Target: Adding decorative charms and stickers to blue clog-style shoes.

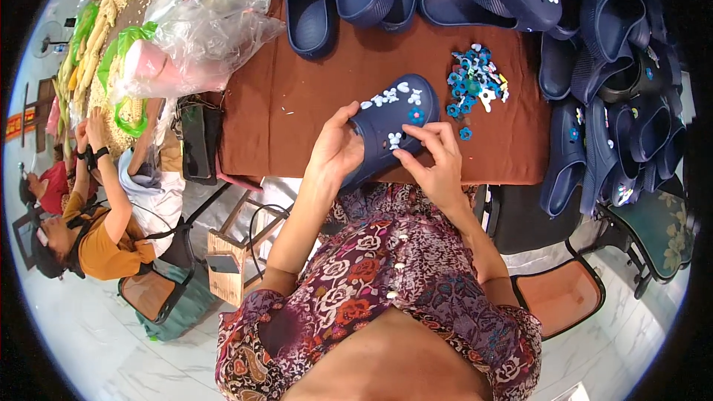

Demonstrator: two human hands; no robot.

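Observation:
A navy-blue clog (pixel 377 125) is in front of me at the table's near edge, its toe pointing away. My left hand (pixel 338 150) is wrapped round its left side. White charms and a blue flower charm (pixel 416 116) sit on the clog's upper. The thumb and index finger of my right hand (pixel 438 162) close about a white animal-shaped charm (pixel 394 140) on the upper's right part. Whether that charm is fully seated in its hole I cannot tell. Beyond my right hand lies a pile of loose blue flower and white charms (pixel 469 83).
Many navy clogs (pixel 310 15) line the far edge and heap up on the right (pixel 568 141) of the brown-covered table (pixel 267 134). Clear plastic bags (pixel 215 41) lie at the far left. Two people work at another table on the left. Chairs (pixel 561 297) stand behind on the right.

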